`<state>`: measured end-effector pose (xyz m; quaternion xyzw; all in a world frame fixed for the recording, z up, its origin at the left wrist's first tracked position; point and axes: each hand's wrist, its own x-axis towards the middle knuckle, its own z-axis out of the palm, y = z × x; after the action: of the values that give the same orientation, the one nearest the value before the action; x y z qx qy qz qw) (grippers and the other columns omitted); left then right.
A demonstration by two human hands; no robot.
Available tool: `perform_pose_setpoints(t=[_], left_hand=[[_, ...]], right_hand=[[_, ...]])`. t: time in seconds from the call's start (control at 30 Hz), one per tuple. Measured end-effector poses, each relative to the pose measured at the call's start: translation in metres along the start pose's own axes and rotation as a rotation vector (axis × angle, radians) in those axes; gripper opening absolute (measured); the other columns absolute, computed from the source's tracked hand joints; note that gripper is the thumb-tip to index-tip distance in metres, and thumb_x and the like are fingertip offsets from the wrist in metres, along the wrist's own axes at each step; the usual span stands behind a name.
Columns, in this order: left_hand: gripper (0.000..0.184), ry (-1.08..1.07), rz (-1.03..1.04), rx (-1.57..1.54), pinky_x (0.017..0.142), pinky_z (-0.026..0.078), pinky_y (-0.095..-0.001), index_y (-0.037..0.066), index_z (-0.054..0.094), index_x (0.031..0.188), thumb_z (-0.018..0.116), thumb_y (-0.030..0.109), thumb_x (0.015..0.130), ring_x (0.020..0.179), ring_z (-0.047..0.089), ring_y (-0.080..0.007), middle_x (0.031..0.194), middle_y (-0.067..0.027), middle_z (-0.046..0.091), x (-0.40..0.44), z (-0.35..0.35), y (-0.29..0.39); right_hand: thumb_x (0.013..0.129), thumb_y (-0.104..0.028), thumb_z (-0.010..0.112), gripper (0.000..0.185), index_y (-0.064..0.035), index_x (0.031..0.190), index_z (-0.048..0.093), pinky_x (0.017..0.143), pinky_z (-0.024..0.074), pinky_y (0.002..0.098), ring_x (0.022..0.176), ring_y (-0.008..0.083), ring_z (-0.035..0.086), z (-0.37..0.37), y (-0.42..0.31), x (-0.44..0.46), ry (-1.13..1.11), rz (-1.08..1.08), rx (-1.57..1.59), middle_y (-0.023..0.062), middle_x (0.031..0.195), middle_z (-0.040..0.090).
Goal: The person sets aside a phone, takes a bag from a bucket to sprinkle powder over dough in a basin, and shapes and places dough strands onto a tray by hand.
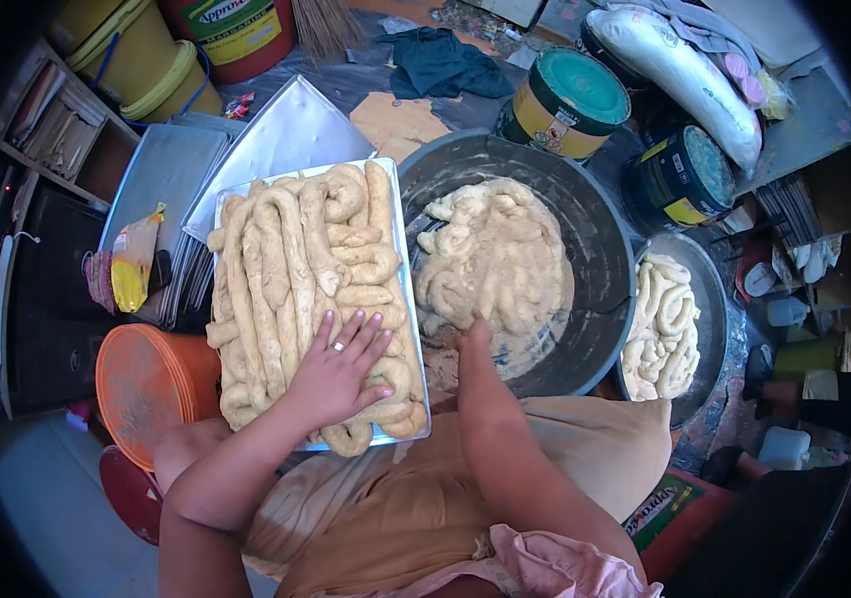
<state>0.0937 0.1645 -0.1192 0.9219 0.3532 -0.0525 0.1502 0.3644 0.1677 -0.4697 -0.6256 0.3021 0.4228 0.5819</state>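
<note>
My left hand (pixel 340 364) lies flat with spread fingers, a ring on one of them, on coiled ropes of dough (pixel 281 259). These ropes are heaped over a metal tray (pixel 407 289) in front of me. My right hand (pixel 473 337) reaches into a large dark basin (pixel 600 329) and touches the lower edge of a floury pile of dough ropes (pixel 500 254). Its fingers are mostly hidden, so what they grip, if anything, does not show.
A round pan (pixel 714 349) with more dough ropes stands right of the basin. Behind it are green-lidded tubs (pixel 580 85) and a white sack (pixel 680 75). An orange bucket (pixel 146 384) and stacked metal trays (pixel 171 179) stand at left.
</note>
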Motion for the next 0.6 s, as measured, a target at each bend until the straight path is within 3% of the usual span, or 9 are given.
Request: perform_pose_setpoints(t=[0.1, 0.17, 0.3, 0.4, 0.47, 0.53, 0.6], left_hand=[[0.076, 0.0, 0.005, -0.003, 0.114, 0.008, -0.0562, 0.009, 0.034, 0.145, 0.05, 0.057, 0.088, 0.141, 0.025, -0.0312, 0.151, -0.0136, 0.03, 0.0, 0.0, -0.002], [0.077, -0.009, 0.003, -0.015, 0.114, 0.008, -0.0563, 0.009, 0.034, 0.145, 0.05, 0.057, 0.087, 0.141, 0.025, -0.0313, 0.151, -0.0134, 0.03, -0.001, -0.001, -0.001], [0.076, -0.004, 0.006, -0.02, 0.114, 0.008, -0.0563, 0.009, 0.034, 0.145, 0.051, 0.056, 0.087, 0.141, 0.025, -0.0312, 0.151, -0.0134, 0.03, -0.002, -0.001, -0.001], [0.076, 0.006, 0.007, -0.02, 0.114, 0.008, -0.0563, 0.009, 0.034, 0.145, 0.051, 0.056, 0.087, 0.141, 0.025, -0.0315, 0.151, -0.0135, 0.03, -0.002, 0.001, -0.002], [0.075, 0.014, 0.011, -0.013, 0.114, 0.009, -0.0563, 0.009, 0.034, 0.145, 0.051, 0.055, 0.088, 0.141, 0.025, -0.0317, 0.151, -0.0138, 0.03, -0.002, 0.003, -0.002], [0.075, 0.021, 0.017, -0.015, 0.114, 0.009, -0.0564, 0.009, 0.034, 0.145, 0.051, 0.055, 0.088, 0.141, 0.025, -0.0318, 0.151, -0.0141, 0.03, -0.003, 0.003, -0.003], [0.074, 0.031, 0.021, -0.018, 0.114, 0.009, -0.0563, 0.009, 0.035, 0.144, 0.051, 0.055, 0.088, 0.141, 0.025, -0.0319, 0.151, -0.0143, 0.03, -0.004, 0.003, -0.003]], right_hand=[[0.077, -0.02, 0.073, 0.058, 0.004, 0.123, 0.048, 0.082, 0.0497, 0.0452, 0.103, 0.0323, 0.059, 0.007, 0.0, 0.005, -0.169, 0.082, -0.005, 0.0201, 0.119, 0.056], [0.075, -0.02, 0.073, 0.055, 0.0024, 0.121, 0.051, 0.079, 0.0504, 0.0455, 0.094, 0.0327, 0.061, 0.01, 0.001, 0.013, -0.127, 0.058, -0.22, 0.0186, 0.111, 0.059], [0.076, -0.017, 0.067, 0.047, -0.0003, 0.118, 0.054, 0.077, 0.0501, 0.0485, 0.09, 0.0343, 0.063, 0.019, -0.002, 0.004, -0.075, -0.123, -0.255, 0.0173, 0.103, 0.06], [0.08, -0.02, 0.057, 0.052, 0.0007, 0.126, 0.049, 0.087, 0.0475, 0.0515, 0.104, 0.0362, 0.057, 0.033, -0.02, -0.022, -0.323, -0.099, 0.06, 0.0194, 0.116, 0.056], [0.084, -0.026, 0.048, 0.054, -0.0002, 0.131, 0.045, 0.097, 0.0426, 0.0528, 0.115, 0.0362, 0.051, 0.045, -0.038, -0.041, -0.468, 0.049, 0.384, 0.0191, 0.126, 0.051], [0.086, -0.031, 0.043, 0.055, -0.0019, 0.133, 0.043, 0.102, 0.0392, 0.0534, 0.118, 0.0359, 0.05, 0.068, -0.1, -0.09, -0.541, 0.097, 0.402, 0.0176, 0.129, 0.05], [0.088, -0.033, 0.04, 0.05, -0.0059, 0.128, 0.05, 0.097, 0.0437, 0.0532, 0.114, 0.0339, 0.056, 0.09, -0.145, -0.117, -0.585, 0.048, 0.308, 0.0123, 0.124, 0.057]])
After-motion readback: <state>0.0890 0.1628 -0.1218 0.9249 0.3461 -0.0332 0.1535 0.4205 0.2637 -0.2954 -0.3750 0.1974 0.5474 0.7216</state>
